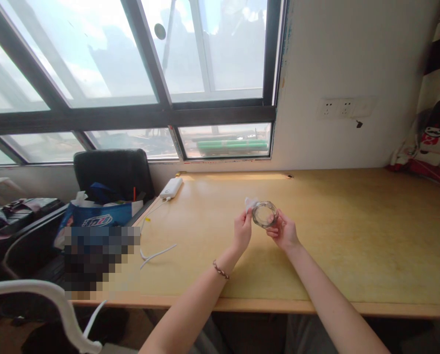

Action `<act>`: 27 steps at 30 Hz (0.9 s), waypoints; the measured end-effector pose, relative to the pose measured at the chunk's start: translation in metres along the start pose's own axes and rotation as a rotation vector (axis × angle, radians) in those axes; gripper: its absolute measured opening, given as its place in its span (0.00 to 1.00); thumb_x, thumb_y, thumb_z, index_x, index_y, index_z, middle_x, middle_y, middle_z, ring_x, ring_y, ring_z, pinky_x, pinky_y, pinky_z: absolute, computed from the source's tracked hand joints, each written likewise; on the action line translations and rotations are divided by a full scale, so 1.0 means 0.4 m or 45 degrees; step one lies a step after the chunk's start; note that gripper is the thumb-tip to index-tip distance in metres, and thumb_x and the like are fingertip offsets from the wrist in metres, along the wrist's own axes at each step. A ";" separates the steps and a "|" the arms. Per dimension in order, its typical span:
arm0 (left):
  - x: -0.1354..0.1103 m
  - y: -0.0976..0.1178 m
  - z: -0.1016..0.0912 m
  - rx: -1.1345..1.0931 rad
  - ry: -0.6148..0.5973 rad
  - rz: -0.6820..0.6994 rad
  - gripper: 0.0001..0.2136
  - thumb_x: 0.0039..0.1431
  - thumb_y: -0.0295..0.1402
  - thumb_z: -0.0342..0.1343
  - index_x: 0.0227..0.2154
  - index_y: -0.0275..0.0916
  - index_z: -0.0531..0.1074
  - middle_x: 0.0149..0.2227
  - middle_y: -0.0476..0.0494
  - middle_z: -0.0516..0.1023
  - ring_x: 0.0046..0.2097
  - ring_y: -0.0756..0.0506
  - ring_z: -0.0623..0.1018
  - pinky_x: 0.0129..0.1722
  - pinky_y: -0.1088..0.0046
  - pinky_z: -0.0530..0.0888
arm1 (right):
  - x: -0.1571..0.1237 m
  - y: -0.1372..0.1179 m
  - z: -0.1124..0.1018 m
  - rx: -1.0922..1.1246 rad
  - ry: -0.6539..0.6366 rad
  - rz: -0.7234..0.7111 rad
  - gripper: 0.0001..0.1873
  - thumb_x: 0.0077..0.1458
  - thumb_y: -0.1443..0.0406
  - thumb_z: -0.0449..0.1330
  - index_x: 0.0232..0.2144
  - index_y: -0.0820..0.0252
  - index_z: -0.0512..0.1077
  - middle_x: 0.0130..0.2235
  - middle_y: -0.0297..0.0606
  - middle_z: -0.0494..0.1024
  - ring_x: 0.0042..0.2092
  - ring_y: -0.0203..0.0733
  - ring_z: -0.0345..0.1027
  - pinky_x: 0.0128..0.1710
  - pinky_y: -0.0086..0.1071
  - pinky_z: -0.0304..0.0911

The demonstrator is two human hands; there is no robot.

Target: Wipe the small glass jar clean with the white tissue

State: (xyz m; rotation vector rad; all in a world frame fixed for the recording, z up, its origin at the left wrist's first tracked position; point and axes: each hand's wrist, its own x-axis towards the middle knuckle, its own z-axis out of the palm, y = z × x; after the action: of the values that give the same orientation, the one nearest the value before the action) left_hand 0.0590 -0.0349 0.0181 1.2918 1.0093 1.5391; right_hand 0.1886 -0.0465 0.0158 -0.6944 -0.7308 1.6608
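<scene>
l hand (243, 228) holds white scrap (250, 202) at left edge of ring-like pc (254, 215), r hand (286, 232) grips its right edge, above desk (353, 236). prob light; glass or coiled wire, can't tell, so hold outer rim gently.

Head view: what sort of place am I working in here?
Probably a room in a home, perhaps a study corner, though I can't be sure: a wood-coloured table stands near large windows, with a black chair beside it and patterned fabric at the right edge.
</scene>
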 end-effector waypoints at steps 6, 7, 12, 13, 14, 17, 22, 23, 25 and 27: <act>-0.006 -0.034 0.009 -0.046 -0.086 -0.058 0.18 0.52 0.44 0.46 0.31 0.35 0.73 0.31 0.45 0.75 0.38 0.44 0.71 0.40 0.68 0.66 | 0.002 0.005 0.003 0.022 0.083 -0.197 0.14 0.49 0.53 0.49 0.23 0.57 0.62 0.22 0.30 0.65 0.15 0.28 0.46 0.13 0.25 0.42; -0.008 -0.041 0.013 -0.079 -0.121 -0.102 0.18 0.52 0.45 0.46 0.31 0.34 0.72 0.32 0.44 0.75 0.38 0.44 0.72 0.40 0.67 0.66 | 0.002 0.004 0.005 0.024 0.092 -0.237 0.13 0.49 0.54 0.49 0.23 0.57 0.62 0.22 0.31 0.65 0.16 0.28 0.48 0.13 0.25 0.44; -0.016 -0.054 0.030 -0.341 -0.279 -0.333 0.21 0.50 0.47 0.47 0.29 0.31 0.72 0.29 0.41 0.75 0.34 0.46 0.73 0.40 0.65 0.67 | -0.002 0.001 0.015 -0.076 0.039 -0.363 0.14 0.51 0.55 0.47 0.23 0.57 0.63 0.25 0.33 0.68 0.20 0.31 0.56 0.20 0.29 0.55; -0.015 -0.052 0.031 -0.424 -0.285 -0.357 0.21 0.50 0.47 0.48 0.29 0.30 0.72 0.30 0.40 0.75 0.34 0.46 0.73 0.40 0.66 0.68 | -0.004 0.002 0.019 -0.088 0.016 -0.361 0.14 0.51 0.56 0.47 0.23 0.57 0.64 0.26 0.34 0.69 0.21 0.32 0.57 0.21 0.30 0.56; -0.013 -0.050 0.031 -0.504 -0.287 -0.381 0.21 0.50 0.46 0.48 0.30 0.30 0.72 0.31 0.39 0.75 0.33 0.46 0.74 0.39 0.66 0.68 | -0.007 0.003 0.023 -0.095 -0.014 -0.348 0.14 0.51 0.57 0.48 0.23 0.58 0.64 0.27 0.34 0.70 0.22 0.32 0.59 0.23 0.30 0.57; 0.000 -0.045 0.024 -0.673 -0.243 -0.475 0.20 0.50 0.45 0.49 0.33 0.30 0.71 0.33 0.36 0.75 0.32 0.46 0.74 0.35 0.67 0.69 | -0.018 0.009 0.040 -0.109 -0.140 -0.270 0.12 0.51 0.59 0.49 0.25 0.60 0.66 0.30 0.37 0.72 0.27 0.34 0.64 0.29 0.32 0.61; 0.024 -0.053 0.004 -0.743 -0.117 -0.583 0.18 0.51 0.42 0.48 0.34 0.30 0.71 0.35 0.36 0.75 0.36 0.45 0.75 0.38 0.68 0.69 | -0.027 0.015 0.054 -0.177 -0.265 -0.098 0.12 0.50 0.59 0.52 0.33 0.61 0.68 0.37 0.41 0.74 0.35 0.41 0.70 0.37 0.36 0.62; 0.028 -0.055 0.000 -0.739 -0.114 -0.568 0.18 0.52 0.42 0.48 0.34 0.30 0.71 0.35 0.37 0.75 0.36 0.45 0.75 0.38 0.68 0.69 | -0.026 0.015 0.051 -0.204 -0.256 -0.057 0.12 0.49 0.60 0.53 0.34 0.60 0.67 0.37 0.40 0.74 0.33 0.41 0.70 0.34 0.34 0.63; 0.033 -0.056 -0.007 -0.711 -0.120 -0.510 0.18 0.51 0.42 0.48 0.34 0.31 0.71 0.34 0.38 0.76 0.35 0.46 0.74 0.37 0.69 0.69 | -0.019 0.014 0.041 -0.237 -0.199 0.008 0.14 0.48 0.58 0.54 0.36 0.59 0.67 0.37 0.39 0.74 0.26 0.38 0.70 0.24 0.29 0.63; 0.037 -0.053 -0.012 -0.621 -0.133 -0.449 0.18 0.51 0.43 0.48 0.33 0.31 0.71 0.32 0.40 0.76 0.32 0.47 0.74 0.35 0.71 0.69 | -0.010 0.013 0.030 -0.227 -0.101 0.038 0.16 0.48 0.54 0.52 0.36 0.58 0.66 0.36 0.39 0.74 0.19 0.32 0.65 0.14 0.25 0.55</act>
State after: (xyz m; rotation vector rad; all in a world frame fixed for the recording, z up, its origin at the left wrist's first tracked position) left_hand 0.0553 -0.0147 0.0016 0.7952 0.6906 1.3205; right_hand 0.1769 -0.0527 0.0197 -0.7712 -0.9373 1.6717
